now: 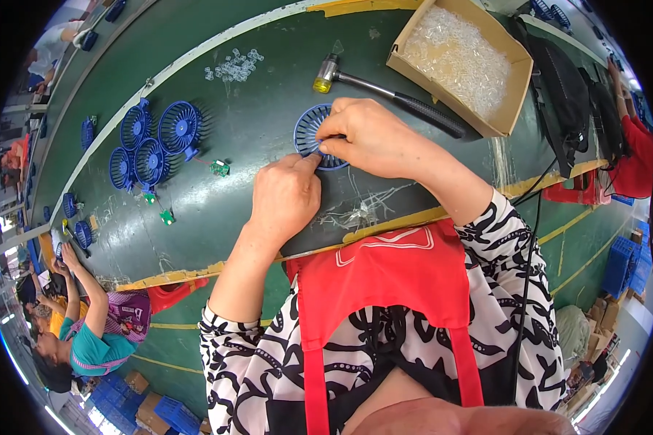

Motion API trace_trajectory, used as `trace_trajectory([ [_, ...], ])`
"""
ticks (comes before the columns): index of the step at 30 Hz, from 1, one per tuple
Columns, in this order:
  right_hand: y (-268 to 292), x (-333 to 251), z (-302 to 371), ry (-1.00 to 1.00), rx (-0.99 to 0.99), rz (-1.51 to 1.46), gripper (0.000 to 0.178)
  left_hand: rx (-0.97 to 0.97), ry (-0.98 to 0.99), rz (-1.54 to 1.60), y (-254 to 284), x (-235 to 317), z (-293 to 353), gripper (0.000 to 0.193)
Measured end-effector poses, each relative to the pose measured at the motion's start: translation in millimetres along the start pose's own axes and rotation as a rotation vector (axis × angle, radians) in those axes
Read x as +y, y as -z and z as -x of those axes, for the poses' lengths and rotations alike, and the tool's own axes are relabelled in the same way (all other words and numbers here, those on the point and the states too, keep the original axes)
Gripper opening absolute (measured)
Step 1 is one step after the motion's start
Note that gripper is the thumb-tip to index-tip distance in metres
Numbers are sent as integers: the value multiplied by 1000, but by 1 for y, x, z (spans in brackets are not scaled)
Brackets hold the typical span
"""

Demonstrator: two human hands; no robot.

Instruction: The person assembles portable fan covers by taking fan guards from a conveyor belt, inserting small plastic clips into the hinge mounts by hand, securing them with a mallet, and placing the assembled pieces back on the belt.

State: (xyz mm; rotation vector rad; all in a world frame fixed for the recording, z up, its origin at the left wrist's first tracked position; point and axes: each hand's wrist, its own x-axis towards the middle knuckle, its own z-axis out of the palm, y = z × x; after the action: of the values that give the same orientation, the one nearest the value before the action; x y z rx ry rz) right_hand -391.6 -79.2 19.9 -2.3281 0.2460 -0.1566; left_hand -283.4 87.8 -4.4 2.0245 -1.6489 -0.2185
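Though part is hidden, blue grille (309, 128), round, radially slatted.

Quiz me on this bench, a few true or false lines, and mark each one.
1. The left hand and right hand are at one blue slatted part. True.
2. The hammer lies beside the cardboard box. True.
3. The cardboard box holds blue parts. False: it holds clear pieces.
4. Green circuit boards lie left of the left hand. True.
5. The right hand grips the hammer. False: it lies on the green table.
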Motion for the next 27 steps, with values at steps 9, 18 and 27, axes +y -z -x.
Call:
trace_trajectory([
  [9,-7,-4,-8,-89,-86,-57,15,108,-79,98,-6,-6,9,23],
  [18,-16,-6,-10,-116,-129,54,13,119,-31,120,-6,-4,11,22],
  [27,-11,-11,-14,-164,-181,46,13,303,286,269,-11,12,16,6],
])
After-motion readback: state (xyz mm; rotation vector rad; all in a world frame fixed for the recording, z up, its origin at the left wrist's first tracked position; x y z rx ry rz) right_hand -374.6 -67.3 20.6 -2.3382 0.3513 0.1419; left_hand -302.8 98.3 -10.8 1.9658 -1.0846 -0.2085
